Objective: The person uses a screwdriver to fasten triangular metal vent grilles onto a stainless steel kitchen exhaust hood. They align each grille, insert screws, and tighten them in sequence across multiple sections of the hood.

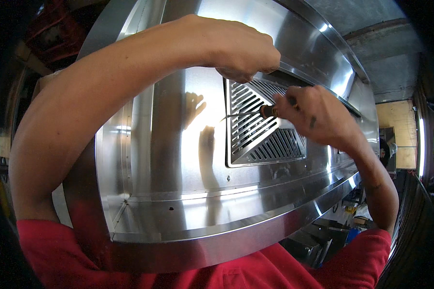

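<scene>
My right hand [316, 115] is wrapped around the dark and orange handle of a screwdriver [267, 111]. The thin shaft points left across a slotted metal vent grille [248, 130], its tip by the grille's left edge. Slats run in several directions over the square grille, which sits in a shiny stainless steel panel [169, 125]. My left hand [248, 53] is closed near the grille's upper edge, fingers curled under. Whatever those fingers grip, if anything, is hidden behind the hand.
A raised steel rim [202, 255] curves along the near side, close to my red shirt. Small holes [228, 178] dot the panel below the grille. Dark equipment [311, 245] and clutter lie beyond the rim at lower right. A wooden board [395, 125] stands far right.
</scene>
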Action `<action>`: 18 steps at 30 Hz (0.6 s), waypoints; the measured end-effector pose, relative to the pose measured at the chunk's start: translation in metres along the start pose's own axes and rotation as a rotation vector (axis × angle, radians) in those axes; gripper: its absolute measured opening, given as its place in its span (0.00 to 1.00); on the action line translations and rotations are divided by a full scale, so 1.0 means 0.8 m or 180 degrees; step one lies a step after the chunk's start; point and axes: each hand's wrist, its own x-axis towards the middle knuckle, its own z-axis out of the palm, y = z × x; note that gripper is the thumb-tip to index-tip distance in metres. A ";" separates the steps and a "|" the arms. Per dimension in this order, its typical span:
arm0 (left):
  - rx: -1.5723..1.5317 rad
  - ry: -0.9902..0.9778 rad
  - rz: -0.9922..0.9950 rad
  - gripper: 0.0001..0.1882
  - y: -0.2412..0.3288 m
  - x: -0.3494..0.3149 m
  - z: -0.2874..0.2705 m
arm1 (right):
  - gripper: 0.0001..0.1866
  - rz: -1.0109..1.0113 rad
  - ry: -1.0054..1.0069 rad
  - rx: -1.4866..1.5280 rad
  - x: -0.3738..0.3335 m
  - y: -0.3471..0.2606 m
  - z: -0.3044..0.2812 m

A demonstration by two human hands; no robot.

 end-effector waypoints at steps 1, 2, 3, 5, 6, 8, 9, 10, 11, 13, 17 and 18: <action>-0.0031 0.0046 0.0055 0.16 0.001 0.001 -0.002 | 0.25 0.0380 -0.0144 0.0389 0.005 0.005 -0.008; -0.0061 0.0091 0.0108 0.15 0.001 0.000 -0.004 | 0.24 0.0223 -0.0160 0.0361 0.003 0.007 -0.012; -0.0047 0.0093 0.0091 0.15 0.002 -0.002 -0.003 | 0.24 0.0062 -0.0178 0.0333 -0.001 0.008 -0.015; -0.0023 0.0073 0.0050 0.14 0.003 -0.009 0.003 | 0.28 -0.0269 -0.0220 0.0297 -0.010 0.010 -0.019; -0.0001 -0.0059 -0.0097 0.13 0.002 -0.008 0.002 | 0.24 -0.0942 0.0020 0.0214 -0.018 0.009 -0.023; 0.0064 -0.0019 -0.0019 0.13 0.003 -0.005 -0.002 | 0.22 -0.1643 0.0098 -0.0901 -0.026 0.013 -0.025; 0.0096 0.0001 0.0022 0.12 0.003 -0.004 -0.003 | 0.21 -0.1983 0.0134 -0.1462 -0.029 0.013 -0.024; 0.0108 0.0022 0.0022 0.13 0.004 -0.006 -0.005 | 0.18 -0.2222 0.0540 -0.1630 -0.028 0.012 -0.012; 0.0120 0.0045 0.0025 0.13 0.005 -0.007 -0.008 | 0.16 -0.1938 0.0507 -0.1591 -0.029 0.007 -0.005; 0.0162 0.0037 0.0012 0.13 0.006 -0.007 -0.007 | 0.12 -0.1380 0.0433 -0.1515 -0.026 -0.007 0.005; 0.0115 -0.0074 -0.0032 0.13 0.000 -0.001 -0.001 | 0.22 0.0251 -0.0485 -0.0322 -0.003 -0.011 -0.005; 0.0061 -0.0098 -0.0040 0.13 -0.001 -0.001 0.003 | 0.28 0.0510 -0.0686 -0.0183 0.002 -0.010 -0.014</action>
